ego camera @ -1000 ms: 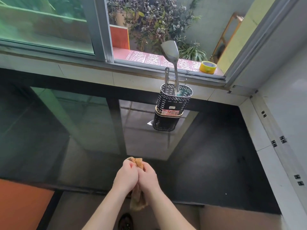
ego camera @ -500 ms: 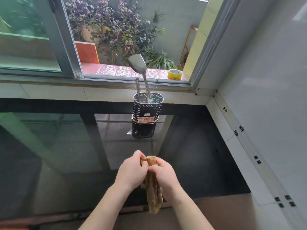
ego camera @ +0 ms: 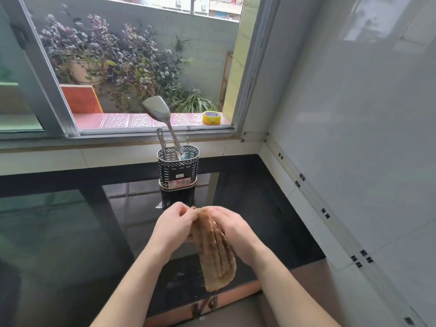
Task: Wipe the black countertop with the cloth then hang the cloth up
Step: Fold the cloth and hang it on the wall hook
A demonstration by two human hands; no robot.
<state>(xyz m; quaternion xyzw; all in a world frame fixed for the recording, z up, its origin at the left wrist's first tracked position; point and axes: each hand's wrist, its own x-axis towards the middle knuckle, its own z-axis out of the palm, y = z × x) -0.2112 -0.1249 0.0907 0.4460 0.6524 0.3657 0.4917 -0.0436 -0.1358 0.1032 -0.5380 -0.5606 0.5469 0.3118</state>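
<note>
Worktop (ego camera: 257, 208) of glossy black stone fills a tiled kitchen corner, mirroring the open window (ego camera: 47, 74) behind it; pale wall tiles run down the right side. Both forearms reach forward over the near edge. The left hand (ego camera: 173, 226) and right hand (ego camera: 232, 228), fingers curled closed, pinch the upper end of a bunched tan cloth (ego camera: 215, 253), which hangs between them above the worktop's front edge. Beyond the hands, a perforated metal utensil holder (ego camera: 178, 169) stands against the back ledge, a steel spatula (ego camera: 158, 112) leaning out of it. A yellow tape roll (ego camera: 211, 117) sits on the sill, potted plants (ego camera: 113, 60) outside.
</note>
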